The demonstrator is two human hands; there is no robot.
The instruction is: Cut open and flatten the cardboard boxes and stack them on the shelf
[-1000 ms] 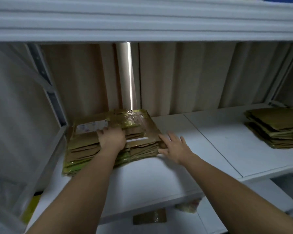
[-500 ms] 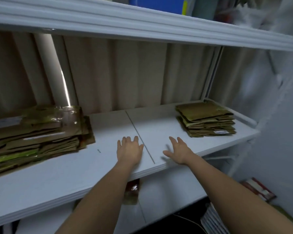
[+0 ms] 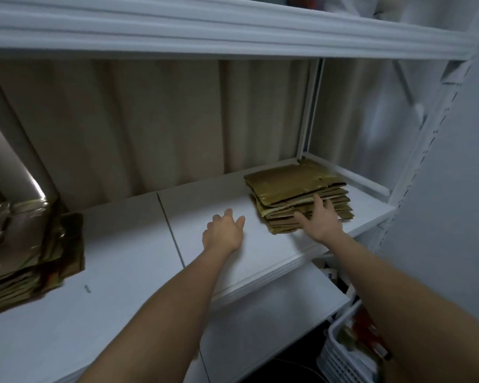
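1. Brown flattened cardboard boxes (image 3: 296, 186) are sitting in an uneven stack at the right end of the white shelf (image 3: 138, 244), glossy tape shining on the top sheet.
2. Another taped stack (image 3: 25, 250) is lying at the left end.
3. Right hand (image 3: 320, 219) is reaching to the right stack's front edge, fingers spread and touching it, gripping nothing.
4. Left hand (image 3: 223, 230) is hovering over bare shelf beside that stack, fingers relaxed and holding nothing.
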